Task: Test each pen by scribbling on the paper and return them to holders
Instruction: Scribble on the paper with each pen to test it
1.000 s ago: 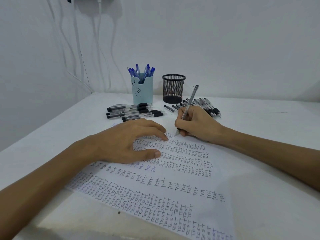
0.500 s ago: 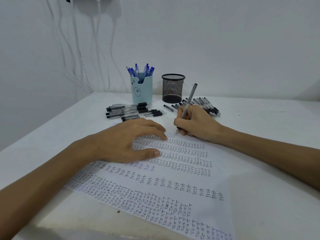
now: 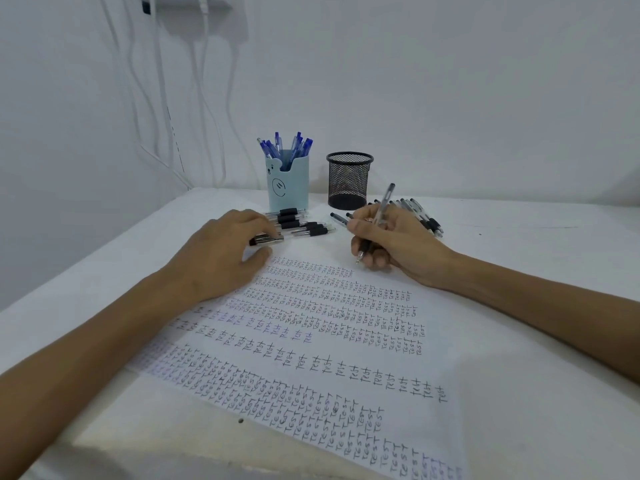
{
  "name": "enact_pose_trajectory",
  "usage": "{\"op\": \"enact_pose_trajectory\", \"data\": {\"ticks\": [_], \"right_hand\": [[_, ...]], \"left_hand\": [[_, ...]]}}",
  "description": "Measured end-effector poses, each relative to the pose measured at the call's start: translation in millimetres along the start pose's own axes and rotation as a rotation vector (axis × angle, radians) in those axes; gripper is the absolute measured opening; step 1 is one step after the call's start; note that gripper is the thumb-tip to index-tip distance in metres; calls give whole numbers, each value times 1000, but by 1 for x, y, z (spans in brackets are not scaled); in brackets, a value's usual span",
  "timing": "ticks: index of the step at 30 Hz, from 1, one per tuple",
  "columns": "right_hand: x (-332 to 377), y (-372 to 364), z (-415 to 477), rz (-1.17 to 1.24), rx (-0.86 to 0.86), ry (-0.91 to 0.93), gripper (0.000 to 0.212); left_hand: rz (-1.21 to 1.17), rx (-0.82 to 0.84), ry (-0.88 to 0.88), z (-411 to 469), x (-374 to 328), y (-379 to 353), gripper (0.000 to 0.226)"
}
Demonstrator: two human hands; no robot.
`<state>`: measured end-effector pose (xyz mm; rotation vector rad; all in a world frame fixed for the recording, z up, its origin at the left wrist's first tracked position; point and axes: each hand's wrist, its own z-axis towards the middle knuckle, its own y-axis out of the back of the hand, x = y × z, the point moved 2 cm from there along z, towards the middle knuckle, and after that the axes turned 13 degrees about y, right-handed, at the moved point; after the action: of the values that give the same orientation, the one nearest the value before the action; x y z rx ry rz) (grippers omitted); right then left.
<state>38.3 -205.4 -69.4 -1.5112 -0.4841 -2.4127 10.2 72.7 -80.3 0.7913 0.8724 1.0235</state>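
Black-sleeved clear pen (image 3: 385, 202) clenched in right hand (image 3: 394, 241) grip over paper (image 3: 346, 353); left hand (image 3: 221, 259) released, touching loose pen (image 3: 268, 239).

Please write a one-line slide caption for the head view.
Right hand holds a pen over the paper; left hand touches another pen by the blue holder.

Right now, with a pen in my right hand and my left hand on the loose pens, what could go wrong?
1. The left hand touches the row of black pens lying loose beside the blue holder; a nudge could roll them away.
2. The right hand holds its pen tip-down close to the paper; a slip might leave a stray mark across the written rows.
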Motion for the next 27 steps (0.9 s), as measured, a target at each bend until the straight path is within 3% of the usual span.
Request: {"op": "enact_pose_trajectory", "data": {"ticks": [7,15,23,27], "right_hand": [[3,-2,3,122,-94,-173,36],[3,0,3,147,-134,-148,58],[-2,5,3,99,-142,-20,39],[-3,5,6,113,-144,-60,29]], "left_hand": [[27,-42,32,4,6,-3,24],[7,-67,88,5,6,-2,17],[-4,-101,109,2,3,1,8],[31,-141,92,1,0,1,7]]}}
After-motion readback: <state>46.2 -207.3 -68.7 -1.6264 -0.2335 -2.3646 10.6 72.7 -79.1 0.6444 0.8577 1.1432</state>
